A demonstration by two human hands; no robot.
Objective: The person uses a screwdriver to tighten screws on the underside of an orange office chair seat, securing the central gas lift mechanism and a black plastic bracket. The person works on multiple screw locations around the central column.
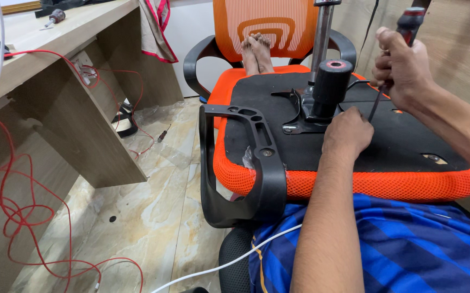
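While your right hand [403,65] is clenching the screwdriver [395,59], its tip is pressing the black underside of the upturned chair seat [354,146] lying across your lap. Your left hand [346,133] is resting curled on that seat, just beside the black mechanism [321,95]. Left of both hands, the armrest [256,163] is hanging over the marble floor [153,206].

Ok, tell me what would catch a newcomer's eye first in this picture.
First, the upturned orange seat across the person's lap, its black underside and metal mechanism facing up. The right hand grips a screwdriver whose tip points down at the seat's underside, while the left hand rests beside the mechanism. At the left, red wire sprawls over the marble floor below a wooden desk.
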